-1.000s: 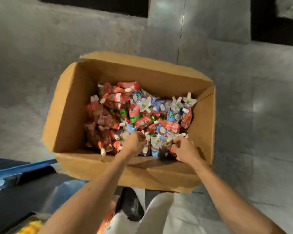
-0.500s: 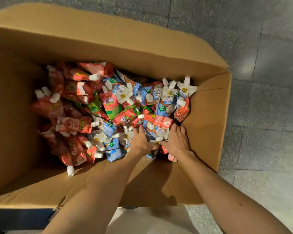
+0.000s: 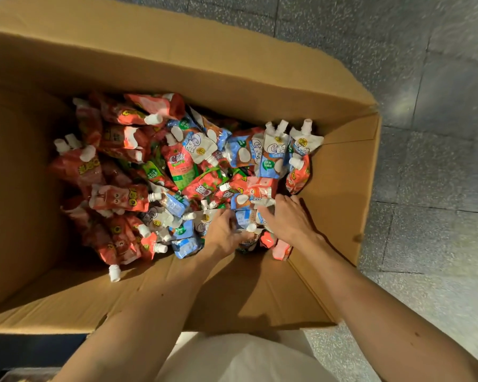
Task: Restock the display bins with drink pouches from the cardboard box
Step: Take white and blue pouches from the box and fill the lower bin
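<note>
– In the near right corner of the box (image 3: 177,64), what are the hands doing?
– The left hand (image 3: 223,234) curls its fingers round a blue pouch (image 3: 244,218); the right hand (image 3: 289,220) rests straight-fingered on the heap of pouches (image 3: 138,194) just beside it.

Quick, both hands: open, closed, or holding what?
Left hand: grips a blue-and-white plastic drink pouch.
Right hand: open, resting on the pile of pouches.

arms: both extended forward | left hand (image 3: 223,233): fingers curled, gripping pouches (image 3: 243,218) | right hand (image 3: 287,222): fingers spread
</note>
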Available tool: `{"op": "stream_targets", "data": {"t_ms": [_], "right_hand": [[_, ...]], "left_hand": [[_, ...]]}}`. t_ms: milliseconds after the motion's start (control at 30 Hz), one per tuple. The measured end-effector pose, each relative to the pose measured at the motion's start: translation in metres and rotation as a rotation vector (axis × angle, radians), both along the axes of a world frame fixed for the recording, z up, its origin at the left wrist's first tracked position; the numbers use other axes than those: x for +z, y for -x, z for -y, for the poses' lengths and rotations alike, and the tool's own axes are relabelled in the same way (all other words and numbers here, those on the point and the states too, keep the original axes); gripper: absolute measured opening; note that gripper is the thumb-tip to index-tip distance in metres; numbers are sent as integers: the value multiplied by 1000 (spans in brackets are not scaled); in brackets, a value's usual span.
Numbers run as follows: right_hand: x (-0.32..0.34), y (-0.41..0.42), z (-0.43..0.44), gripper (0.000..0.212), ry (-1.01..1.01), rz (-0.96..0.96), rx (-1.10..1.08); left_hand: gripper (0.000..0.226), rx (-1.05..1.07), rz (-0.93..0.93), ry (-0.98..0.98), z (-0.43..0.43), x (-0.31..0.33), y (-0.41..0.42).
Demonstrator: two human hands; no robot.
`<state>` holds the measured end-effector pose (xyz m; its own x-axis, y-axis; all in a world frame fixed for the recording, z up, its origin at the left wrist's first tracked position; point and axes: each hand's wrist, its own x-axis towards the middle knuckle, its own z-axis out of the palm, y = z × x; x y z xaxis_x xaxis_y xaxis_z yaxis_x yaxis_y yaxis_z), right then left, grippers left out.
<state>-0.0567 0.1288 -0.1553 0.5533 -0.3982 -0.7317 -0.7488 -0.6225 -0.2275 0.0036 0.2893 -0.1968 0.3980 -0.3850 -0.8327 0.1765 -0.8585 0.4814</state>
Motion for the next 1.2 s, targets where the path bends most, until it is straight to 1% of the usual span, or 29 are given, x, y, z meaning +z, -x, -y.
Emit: {"op": "stream_targets", "data": {"t_ms": [100, 133, 200, 300, 367, 500, 567, 633, 767, 900, 933, 1033, 1200], "right_hand": [[9, -3, -2, 52, -37, -1, -19], [11, -3, -3, 52, -49, -10, -34], [16, -5, -4, 52, -73, -30, -72], [22, -8, -4, 52, -141, -59, -172], [27, -8, -7, 51, -165, -66, -202], [46, -15, -13, 49, -195, -4, -217], [61, -24, -12, 49, -234, 36, -230], [75, -35, -11, 44, -255, 68, -207], [103, -57, -15, 45, -250, 104, -151], [135, -75, -28, 36, -243, 163, -61], [142, -80, -31, 38, -246, 181, -46], [160, -95, -38, 47, -273, 234, -2], [188, -105, -46, 54, -312, 330, -31]], "left_hand": [[44, 155, -148, 121, -9, 14, -5], [42, 170, -162, 141, -11, 17, -8], [40, 175, -173, 157, -15, 22, -17], [41, 200, -212, 127, -23, 28, -25], [44, 208, -205, 109, -30, 32, -26], [50, 201, -143, 127, -42, 51, -33], [64, 229, -122, 141, -47, 63, -41], [69, 272, -116, 151, -53, 76, -49], [49, 324, -25, 182, -65, 102, -62], [54, 298, 150, 174, -79, 138, -73], [53, 294, 183, 174, -84, 146, -75], [63, 354, 257, 184, -101, 161, -78], [49, 423, 308, 291, -121, 196, -80]]}}
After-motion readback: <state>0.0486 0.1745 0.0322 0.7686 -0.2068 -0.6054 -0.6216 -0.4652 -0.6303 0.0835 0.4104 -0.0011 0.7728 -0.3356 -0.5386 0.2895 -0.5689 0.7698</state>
